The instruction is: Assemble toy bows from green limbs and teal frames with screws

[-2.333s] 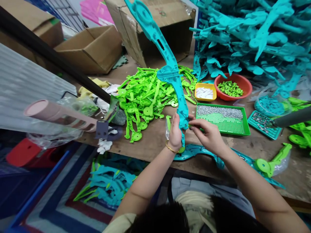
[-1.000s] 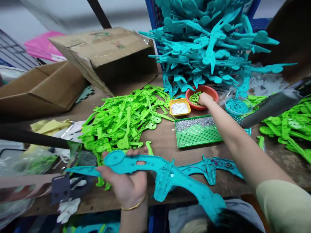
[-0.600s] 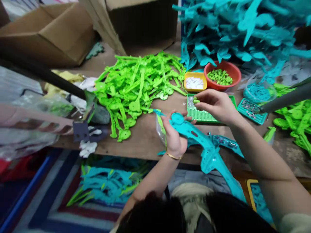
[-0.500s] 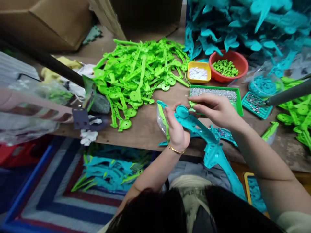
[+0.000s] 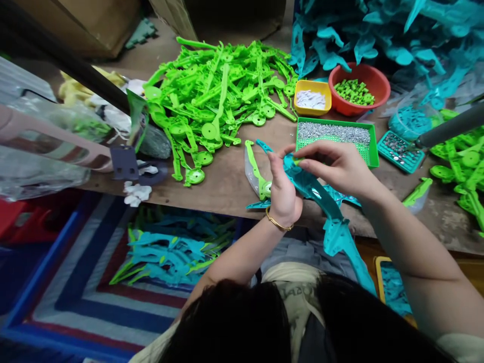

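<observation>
Workbench (image 5: 223, 176), parts in hand

Before me: lime-green plastic arms (image 5: 219, 96), one heap. Curved teal shell (image 5: 323, 201), slanting past the bench's front edge, upper end clasped in left hand (image 5: 283, 194). Right hand (image 5: 336, 164), thumb and fingertips pinched on small green piece (image 5: 297, 161), at that end.
</observation>
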The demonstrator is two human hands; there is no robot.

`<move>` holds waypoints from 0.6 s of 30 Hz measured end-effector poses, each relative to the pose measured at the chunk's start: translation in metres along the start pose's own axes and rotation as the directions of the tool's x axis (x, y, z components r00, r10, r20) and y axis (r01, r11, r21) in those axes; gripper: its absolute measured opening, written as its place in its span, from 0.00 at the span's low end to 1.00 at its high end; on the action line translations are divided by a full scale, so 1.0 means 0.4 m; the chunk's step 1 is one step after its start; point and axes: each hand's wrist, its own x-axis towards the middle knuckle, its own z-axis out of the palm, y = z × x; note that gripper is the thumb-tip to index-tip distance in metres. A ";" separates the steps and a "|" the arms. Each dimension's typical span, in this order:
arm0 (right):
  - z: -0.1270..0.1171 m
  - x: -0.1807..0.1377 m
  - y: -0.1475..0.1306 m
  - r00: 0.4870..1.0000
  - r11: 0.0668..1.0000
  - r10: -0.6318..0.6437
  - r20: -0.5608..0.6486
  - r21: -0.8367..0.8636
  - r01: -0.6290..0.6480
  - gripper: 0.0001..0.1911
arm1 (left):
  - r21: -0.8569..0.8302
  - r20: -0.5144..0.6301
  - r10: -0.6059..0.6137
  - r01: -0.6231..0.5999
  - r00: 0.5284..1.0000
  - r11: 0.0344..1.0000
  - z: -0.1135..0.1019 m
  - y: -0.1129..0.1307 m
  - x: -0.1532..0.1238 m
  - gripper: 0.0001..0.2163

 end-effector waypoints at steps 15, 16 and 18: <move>0.012 -0.009 -0.016 0.985 0.954 -0.167 0.048 -0.245 0.174 0.08 | 0.047 0.091 -0.017 0.013 0.996 0.999 0.000 -0.010 -0.017 0.22; 0.009 -0.011 -0.018 0.984 0.954 -0.173 0.037 -0.243 0.177 0.08 | 0.050 0.113 -0.029 0.023 0.993 0.998 -0.002 -0.007 -0.015 0.22; -0.007 -0.026 -0.012 0.986 0.966 -0.164 -0.039 -0.211 0.152 0.12 | 0.063 0.145 -0.068 0.059 0.987 0.996 -0.007 0.009 -0.006 0.21</move>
